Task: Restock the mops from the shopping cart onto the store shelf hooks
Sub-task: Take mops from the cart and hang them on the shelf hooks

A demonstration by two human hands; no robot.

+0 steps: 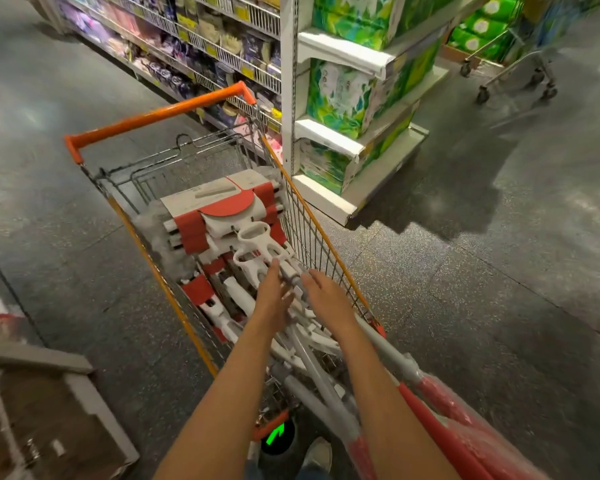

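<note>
A wire shopping cart (312, 223) with an orange handle bar (160, 116) stands in front of me, filled with several red-and-white flat mops (219, 216) stacked head-first. Their grey poles with red plastic-wrapped grips (454, 407) stick out over the cart's near end toward me. My left hand (274, 299) reaches over the mop poles with fingers straight, touching a white bracket. My right hand (329, 299) hovers beside it, fingers extended, holding nothing. The shelf hooks are out of view.
A shelf end (326, 199) stacked with green tissue packs (340, 95) stands right of the cart. A long aisle shelf (194, 39) runs behind it. Another cart (513, 64) is at the far right. A cardboard box (49, 417) sits at lower left.
</note>
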